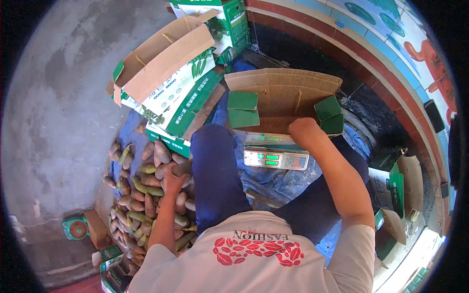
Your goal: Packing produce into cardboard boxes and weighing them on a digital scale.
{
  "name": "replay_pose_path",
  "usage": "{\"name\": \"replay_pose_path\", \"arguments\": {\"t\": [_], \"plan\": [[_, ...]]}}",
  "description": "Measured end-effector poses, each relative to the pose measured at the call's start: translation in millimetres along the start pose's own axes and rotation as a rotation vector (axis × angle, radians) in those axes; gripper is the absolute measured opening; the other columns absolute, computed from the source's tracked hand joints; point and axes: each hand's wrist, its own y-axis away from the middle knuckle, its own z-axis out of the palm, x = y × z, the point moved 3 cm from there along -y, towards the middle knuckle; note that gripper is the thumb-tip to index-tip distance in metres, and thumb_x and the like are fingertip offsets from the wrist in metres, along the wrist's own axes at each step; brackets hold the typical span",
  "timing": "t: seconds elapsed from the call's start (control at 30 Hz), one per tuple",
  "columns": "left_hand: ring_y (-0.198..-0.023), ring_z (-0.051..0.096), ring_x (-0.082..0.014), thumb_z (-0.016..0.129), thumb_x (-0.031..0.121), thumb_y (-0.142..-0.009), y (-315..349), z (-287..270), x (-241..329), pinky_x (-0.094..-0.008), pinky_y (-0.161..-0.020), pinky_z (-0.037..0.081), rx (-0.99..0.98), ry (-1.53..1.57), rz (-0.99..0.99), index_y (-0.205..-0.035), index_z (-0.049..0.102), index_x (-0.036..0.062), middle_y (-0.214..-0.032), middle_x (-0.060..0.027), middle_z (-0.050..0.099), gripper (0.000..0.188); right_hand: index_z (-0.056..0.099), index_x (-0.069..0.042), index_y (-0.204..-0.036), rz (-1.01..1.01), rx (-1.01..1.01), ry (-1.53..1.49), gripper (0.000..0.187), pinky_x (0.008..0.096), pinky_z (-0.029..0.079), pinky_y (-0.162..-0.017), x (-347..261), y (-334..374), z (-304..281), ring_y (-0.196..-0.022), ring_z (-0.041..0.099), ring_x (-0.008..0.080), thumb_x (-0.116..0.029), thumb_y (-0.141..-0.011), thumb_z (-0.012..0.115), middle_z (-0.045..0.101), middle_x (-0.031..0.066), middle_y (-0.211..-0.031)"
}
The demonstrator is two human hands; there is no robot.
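My left hand (174, 181) is down in a heap of brown and greenish tubers (146, 201), which look like sweet potatoes or yacon roots. Its fingers are curled round a greyish-brown tuber (182, 169). In front of me an open cardboard box (278, 100) with green end flaps rests on a digital scale (276, 159) with lit green displays. My right hand (303, 132) reaches over the box's near edge, and its fingers are hidden inside. The contents of the box cannot be seen from here.
Open green and white cartons (171, 95) are stacked at the far left. Further cartons (398, 188) stand at the right. A blue plastic sheet (271, 183) lies beneath the scale and the heap. At the lower left is a round green device (76, 228).
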Motion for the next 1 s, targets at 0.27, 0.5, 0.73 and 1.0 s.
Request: {"name": "replay_pose_path", "arguments": {"t": [0.27,0.5,0.73,1.0], "plan": [[-0.100,0.052,-0.0235,0.074,0.014,-0.062,2,-103,121,-0.0334,-0.089,0.041,0.284,0.321,0.121,-0.121,0.044,0.0017,-0.109,-0.0127,0.053,0.067,0.067,-0.002,-0.073,-0.051,0.091,0.022,0.013,0.0387,0.052,-0.064,-3,2,1,-0.077,0.065,0.0292,-0.008,-0.071,0.055,0.065,0.0156,-0.078],[-0.100,0.051,-0.0194,0.074,0.008,-0.063,14,-114,237,-0.0309,-0.088,0.042,0.125,0.670,0.340,-0.123,0.043,0.0044,-0.110,-0.0102,0.052,0.067,0.068,-0.004,-0.076,-0.059,0.110,0.033,0.013,0.0389,0.052,-0.062,-1,-1,-1,-0.077,0.065,0.0285,-0.008,-0.071,0.056,0.066,0.0145,-0.080],[-0.099,0.052,-0.0181,0.075,0.007,-0.060,15,-55,317,-0.0310,-0.086,0.043,-0.303,0.756,0.418,-0.119,0.046,0.0054,-0.107,-0.0069,0.053,0.066,0.070,-0.009,-0.078,-0.045,0.088,0.093,0.015,0.0369,0.052,-0.061,-9,3,-3,-0.079,0.066,0.0253,-0.011,-0.075,0.055,0.067,0.0115,-0.083],[-0.099,0.053,-0.0189,0.078,0.014,-0.057,-13,49,359,-0.0309,-0.084,0.043,-0.374,0.414,0.539,-0.117,0.047,0.0064,-0.107,-0.0093,0.053,0.067,0.069,-0.008,-0.078,-0.054,0.060,0.051,0.014,0.0360,0.051,-0.060,-5,1,-3,-0.078,0.066,0.0244,-0.011,-0.074,0.055,0.067,0.0103,-0.081]]}}
